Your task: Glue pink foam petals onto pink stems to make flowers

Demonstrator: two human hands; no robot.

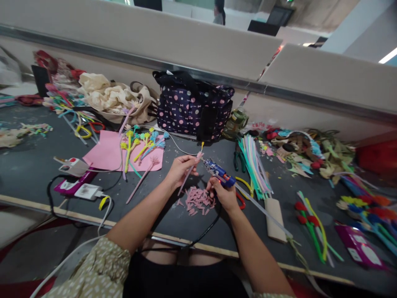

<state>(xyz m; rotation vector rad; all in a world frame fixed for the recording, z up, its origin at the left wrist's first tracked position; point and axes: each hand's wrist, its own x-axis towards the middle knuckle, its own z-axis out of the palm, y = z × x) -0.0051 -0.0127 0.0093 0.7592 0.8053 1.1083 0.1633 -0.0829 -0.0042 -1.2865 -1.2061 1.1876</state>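
My left hand (180, 170) is closed around a thin pink stem (185, 182), its top end beside the glue gun's nozzle. In my right hand (226, 196) is a blue hot glue gun (219, 171), gripped by the handle, with a long clear glue stick (260, 208) trailing out of its back. A heap of short pink cut pieces (199, 200) lies on the dark table just below both hands. To the left, another pink stem (141, 182) with a tufted tip rests partly on a pink sheet (107, 150), near several yellow, green and blue tufted stems (127, 155).
A dotted dark bag (180, 105) stands at the back. Pliers (238, 156) and a bundle of pastel stems (254, 165) lie to the right. A black cord (206, 231) crosses the front edge. A power strip (72, 185) with plugs sits left. Red flowers (305, 213) lie right.
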